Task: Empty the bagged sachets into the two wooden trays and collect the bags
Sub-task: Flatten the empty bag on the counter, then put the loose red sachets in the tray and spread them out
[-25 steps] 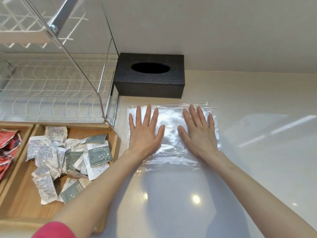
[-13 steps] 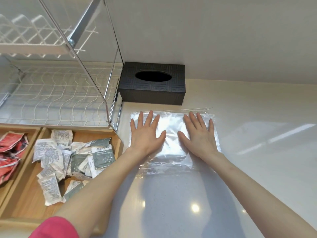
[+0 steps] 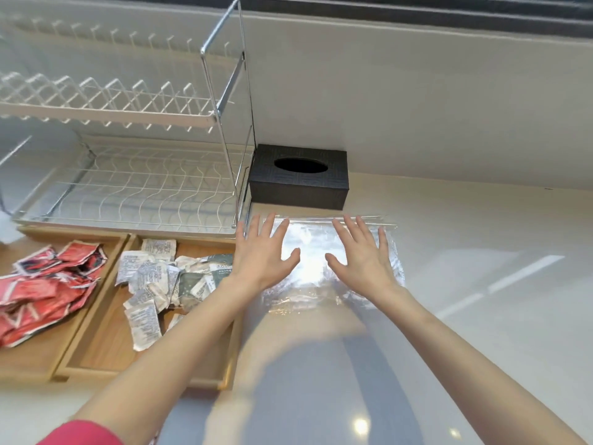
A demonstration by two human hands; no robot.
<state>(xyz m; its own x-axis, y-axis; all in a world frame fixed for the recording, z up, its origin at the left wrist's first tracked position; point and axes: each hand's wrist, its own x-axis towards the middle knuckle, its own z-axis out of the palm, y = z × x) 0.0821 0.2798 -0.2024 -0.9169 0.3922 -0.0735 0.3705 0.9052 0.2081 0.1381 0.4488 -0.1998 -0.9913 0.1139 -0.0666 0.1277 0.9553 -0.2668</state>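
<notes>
On the pale, glossy worktop point(image 3: 465, 316), just in front of a black tissue box point(image 3: 300, 183), lies a clear plastic bag point(image 3: 308, 261), flat, thin and crinkled, catching a bright sheen in its middle. Its far edge carries a straight sealing strip, and its near edge is rumpled into small folds. The left hand point(image 3: 261, 256) lies on the bag's left part with fingers straight and spread wide, thumb pointing inward; the right hand point(image 3: 362, 258) lies on the right part in the same way, fingers splayed and flat, holding nothing. The two thumbs are near each other but apart, with bare plastic between them. A pink sleeve point(image 3: 83, 433) shows at the lower left.

Left of the bag, two shallow wooden trays stand side by side, touching, with light grain and low square walls. The right tray point(image 3: 106, 358) holds a loose heap of white and grey-green sachets point(image 3: 160, 277), flat, creased paper packets with small print. The left tray point(image 3: 29, 364) holds red sachets point(image 3: 48, 281), also crumpled and overlapping.

Behind the trays stands a two-tier dish rack point(image 3: 134, 175) of white wavy wire on chrome posts. The tissue box is rectangular, with a woven-looking surface and a dark oval slot on top
</notes>
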